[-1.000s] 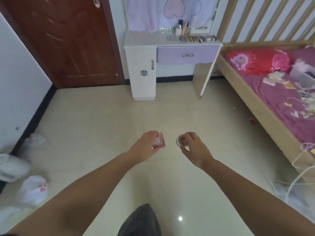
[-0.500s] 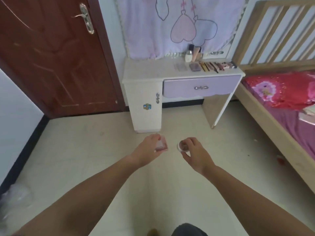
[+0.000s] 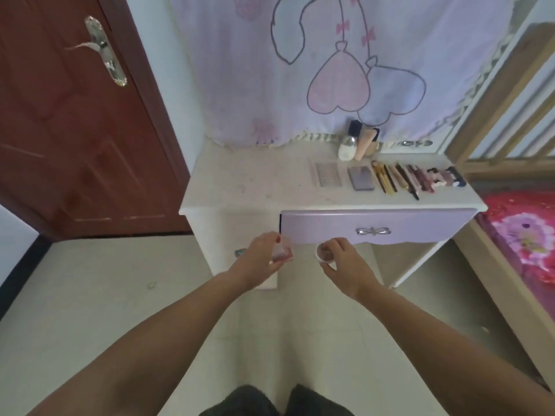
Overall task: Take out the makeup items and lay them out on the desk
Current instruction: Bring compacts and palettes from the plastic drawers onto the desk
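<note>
Standing before the white desk (image 3: 240,187), the person holds both arms out in front of its lilac drawer (image 3: 375,228), well below the desktop. The left hand (image 3: 261,256) is curled round a small square pink compact (image 3: 282,253), fingers wrapped over its upper edge, just left of the drawer's corner. The right hand (image 3: 345,262) pinches a small round white jar (image 3: 323,254) between thumb and fingers, its open side showing a brownish content, just under the drawer's lower edge. The two items are near each other but apart. On the desk's right half lie a pale palette (image 3: 327,174) and a dark palette (image 3: 361,178), then a row of pencils, brushes and tubes (image 3: 417,178) side by side toward the desk's right end. Behind these, against the wall hanging, stand a white bottle (image 3: 347,148) and a peach tube (image 3: 363,145). A pale cloth with heart-shaped balloons (image 3: 345,70) hangs above the desk, a dark red door (image 3: 60,130) is to its left, and a bed with a red cover (image 3: 528,235) to its right.
</note>
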Motion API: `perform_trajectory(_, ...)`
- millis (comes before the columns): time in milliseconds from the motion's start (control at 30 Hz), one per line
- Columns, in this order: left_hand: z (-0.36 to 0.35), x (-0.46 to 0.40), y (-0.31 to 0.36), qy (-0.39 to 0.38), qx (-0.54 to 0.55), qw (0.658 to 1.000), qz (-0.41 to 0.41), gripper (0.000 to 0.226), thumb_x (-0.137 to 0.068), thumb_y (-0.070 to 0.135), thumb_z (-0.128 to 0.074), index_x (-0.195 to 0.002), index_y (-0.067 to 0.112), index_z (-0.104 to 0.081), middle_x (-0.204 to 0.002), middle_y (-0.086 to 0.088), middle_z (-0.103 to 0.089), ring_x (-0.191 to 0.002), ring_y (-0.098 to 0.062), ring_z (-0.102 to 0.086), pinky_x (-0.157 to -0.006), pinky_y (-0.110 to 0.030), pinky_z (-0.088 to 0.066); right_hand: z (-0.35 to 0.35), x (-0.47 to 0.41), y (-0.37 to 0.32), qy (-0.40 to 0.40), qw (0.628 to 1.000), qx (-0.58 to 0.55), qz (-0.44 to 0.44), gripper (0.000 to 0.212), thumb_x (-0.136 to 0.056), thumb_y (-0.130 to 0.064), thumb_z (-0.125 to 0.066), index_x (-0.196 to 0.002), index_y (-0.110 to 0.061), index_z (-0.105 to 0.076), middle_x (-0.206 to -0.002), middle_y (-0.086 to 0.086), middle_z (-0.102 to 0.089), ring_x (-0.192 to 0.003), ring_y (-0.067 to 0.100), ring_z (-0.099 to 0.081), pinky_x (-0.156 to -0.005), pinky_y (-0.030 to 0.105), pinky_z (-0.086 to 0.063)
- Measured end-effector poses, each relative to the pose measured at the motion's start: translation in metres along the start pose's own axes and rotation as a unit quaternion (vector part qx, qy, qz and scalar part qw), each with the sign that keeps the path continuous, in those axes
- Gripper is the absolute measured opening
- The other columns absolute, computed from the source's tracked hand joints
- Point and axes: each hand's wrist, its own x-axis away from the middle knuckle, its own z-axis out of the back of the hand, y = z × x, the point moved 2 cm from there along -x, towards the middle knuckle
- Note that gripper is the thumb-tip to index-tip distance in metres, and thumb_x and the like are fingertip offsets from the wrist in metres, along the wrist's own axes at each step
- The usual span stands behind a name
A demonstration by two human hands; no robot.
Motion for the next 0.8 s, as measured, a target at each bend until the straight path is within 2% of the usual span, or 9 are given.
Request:
perform_trajectory(67, 0.008, -0.046, -0.005, 0.003, 0.011, 1.000, 0.009, 0.046, -0.087, 0.030, -0.064, -0.124, 0.007, -0.046, -0.123, -0.011, -0.052, -0.112, -0.024, -0.048, -0.087, -0.024, -0.035, 0.007, -0.049, 0.014, -0.013, 1.000, 0.001, 0.003, 0.030, -0.086, -0.016, -0.062, -0.114, -0.009, -0.054, -0.121, 0.007, -0.048, -0.106, 0.025, -0.052, -0.087, 0.037, -0.048)
perform_trajectory(167, 0.016, -0.113, -0.020, -0.005, 0.023, 1.000, 0.020, 0.047, -0.087, 0.032, -0.064, -0.123, 0.009, -0.046, -0.122, -0.010, -0.052, -0.107, -0.026, -0.052, -0.077, -0.027, -0.042, 0.011, -0.118, 0.031, -0.016, 1.000, -0.003, 0.002, 0.030, -0.086, -0.016, -0.061, -0.114, -0.009, -0.053, -0.122, 0.007, -0.048, -0.106, 0.024, -0.053, -0.085, 0.036, -0.049)
perform_trajectory(300, 0.026, -0.211, -0.045, -0.012, 0.005, 1.000, 0.008, 0.045, -0.086, 0.027, -0.065, -0.121, 0.008, -0.045, -0.120, -0.012, -0.054, -0.106, -0.027, -0.051, -0.084, -0.033, -0.040, 0.009, -0.208, 0.053, -0.008, 1.000, 0.000, -0.010, 0.030, -0.086, -0.016, -0.062, -0.115, -0.010, -0.053, -0.121, 0.007, -0.049, -0.104, 0.023, -0.054, -0.085, 0.033, -0.050)
perform_trajectory(467, 0.042, -0.323, -0.064, -0.045, 0.009, 0.999, -0.008, 0.042, -0.085, 0.031, -0.066, -0.114, 0.010, -0.045, -0.112, -0.010, -0.055, -0.093, -0.025, -0.051, -0.074, -0.032, -0.038, 0.012, -0.306, 0.073, 0.002, 0.998, -0.021, -0.050, 0.028, -0.087, -0.018, -0.062, -0.113, -0.010, -0.055, -0.119, 0.006, -0.050, -0.100, 0.023, -0.057, -0.086, 0.036, -0.051)
perform_trajectory(567, 0.041, -0.380, -0.068, -0.071, 0.014, 0.997, -0.016, 0.043, -0.084, 0.032, -0.067, -0.111, 0.008, -0.045, -0.107, -0.012, -0.055, -0.091, -0.028, -0.052, -0.073, -0.035, -0.039, 0.015, -0.355, 0.087, 0.004, 0.996, -0.023, -0.085, 0.032, -0.088, -0.018, -0.062, -0.117, -0.009, -0.054, -0.123, 0.007, -0.049, -0.102, 0.025, -0.055, -0.087, 0.034, -0.049)
perform_trajectory(800, 0.016, -0.481, -0.085, -0.092, 0.034, 0.995, 0.014, 0.044, -0.082, 0.037, -0.068, -0.109, 0.010, -0.046, -0.100, -0.003, -0.050, -0.086, -0.020, -0.046, -0.068, -0.028, -0.032, 0.005, -0.453, 0.128, -0.032, 0.992, -0.025, -0.116, 0.031, -0.088, -0.013, -0.059, -0.118, -0.008, -0.052, -0.126, 0.010, -0.047, -0.103, 0.025, -0.053, -0.088, 0.029, -0.047)
